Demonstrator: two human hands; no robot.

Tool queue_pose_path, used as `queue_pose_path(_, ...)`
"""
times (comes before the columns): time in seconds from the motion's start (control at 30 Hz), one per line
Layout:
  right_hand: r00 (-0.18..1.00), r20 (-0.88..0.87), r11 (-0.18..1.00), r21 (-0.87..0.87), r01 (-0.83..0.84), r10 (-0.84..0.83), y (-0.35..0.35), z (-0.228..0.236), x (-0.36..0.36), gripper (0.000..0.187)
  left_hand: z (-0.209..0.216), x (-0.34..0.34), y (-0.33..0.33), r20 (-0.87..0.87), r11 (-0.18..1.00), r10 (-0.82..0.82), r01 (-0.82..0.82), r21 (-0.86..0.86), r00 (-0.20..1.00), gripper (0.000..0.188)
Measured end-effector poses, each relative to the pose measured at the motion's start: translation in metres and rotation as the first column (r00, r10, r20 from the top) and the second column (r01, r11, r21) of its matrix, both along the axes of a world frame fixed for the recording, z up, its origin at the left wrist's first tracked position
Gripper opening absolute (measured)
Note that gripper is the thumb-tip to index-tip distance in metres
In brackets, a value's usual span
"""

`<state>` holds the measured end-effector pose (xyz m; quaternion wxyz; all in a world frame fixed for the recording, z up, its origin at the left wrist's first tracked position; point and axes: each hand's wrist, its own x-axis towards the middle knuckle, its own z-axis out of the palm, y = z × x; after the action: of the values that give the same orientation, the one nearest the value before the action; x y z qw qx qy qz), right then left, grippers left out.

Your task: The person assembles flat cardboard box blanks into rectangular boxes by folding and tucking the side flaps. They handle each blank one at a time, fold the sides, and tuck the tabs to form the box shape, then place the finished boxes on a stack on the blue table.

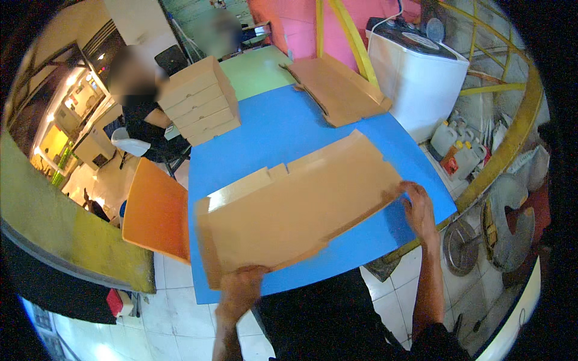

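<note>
The left hand's [242, 290] fingers clamp the cardboard sheet [301, 207] at its near left edge; the right hand's [419, 210] touch its right corner, whether pinching cannot be told. Its long axis runs near left to far right across the blue desk [259, 138].

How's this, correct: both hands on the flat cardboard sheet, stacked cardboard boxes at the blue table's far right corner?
Wrong corner: the head view shows the stacked cardboard boxes at the far left of the blue table. Left hand and right hand on the flat cardboard sheet: correct.
</note>
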<state>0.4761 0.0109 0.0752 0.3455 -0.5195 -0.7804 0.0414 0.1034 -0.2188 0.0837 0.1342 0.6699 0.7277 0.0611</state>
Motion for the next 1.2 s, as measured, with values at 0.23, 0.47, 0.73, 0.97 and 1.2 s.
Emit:
queue_pose_path(0.23,0.929,-0.222,0.891,-0.287,-0.352,0.296,-0.038,-0.007,-0.033,0.017,0.018,-0.063,-0.03,0.03,0.959,0.283,-0.282,-0.033,0.959,0.024)
queue_pose_path(0.47,0.919,-0.238,0.8,-0.456,-0.391,0.314,-0.034,-0.001,-0.045,0.019,-0.016,-0.066,-0.002,0.01,0.99,0.127,-0.126,-0.07,0.992,0.035)
queue_pose_path(0.73,0.925,-0.321,0.818,-0.464,-0.341,0.203,-0.043,-0.001,-0.033,0.026,0.014,-0.003,0.005,0.187,0.956,-0.043,-0.014,0.291,0.981,0.043)
queue_pose_path(0.97,0.879,-0.372,0.815,-0.382,-0.436,0.297,-0.046,-0.025,-0.027,0.012,-0.017,0.112,0.091,0.16,0.873,-0.296,0.199,0.446,0.942,0.033)
queue_pose_path(1.2,0.893,-0.384,0.928,-0.184,-0.325,0.237,-0.058,-0.035,-0.037,0.021,-0.041,0.13,0.1,0.121,0.867,-0.309,0.227,0.445,0.944,0.035)
